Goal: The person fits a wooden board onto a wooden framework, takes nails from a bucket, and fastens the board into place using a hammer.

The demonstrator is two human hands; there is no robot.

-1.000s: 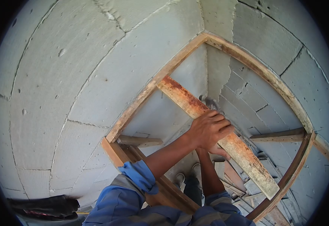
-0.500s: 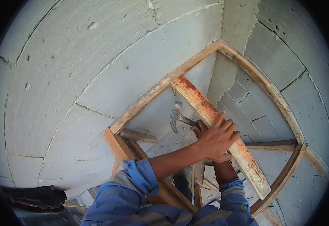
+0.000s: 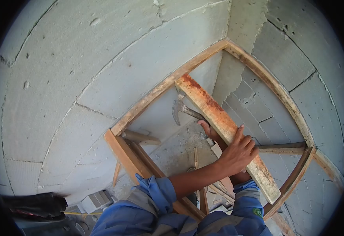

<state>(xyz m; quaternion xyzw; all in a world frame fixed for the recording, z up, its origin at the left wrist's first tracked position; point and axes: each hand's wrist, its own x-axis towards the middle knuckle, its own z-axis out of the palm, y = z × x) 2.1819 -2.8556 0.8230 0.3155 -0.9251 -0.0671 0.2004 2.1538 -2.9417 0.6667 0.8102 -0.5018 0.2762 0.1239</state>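
1 hammer (image 3: pixel 177 107), R hand (image 3: pixel 211 133) gripping, fingers hidden; L hand (image 3: pixel 237 155) clasps plank (image 3: pixel 203 106), slanting w/in frame (image 3: pixel 168 84). Hammer head nearer plank's top end vs. sec ago, so prob. in striking reach.

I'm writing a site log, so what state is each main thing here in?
Board: stained, slanting across the wooden frame.
Wooden frame: joined at its far corner.
Hammer: held, handle partly hidden.
Left hand: laid over the board.
Right hand: mostly hidden behind the board, holding the hammer.
Left sleeve: pushed up.
Floor: littered.
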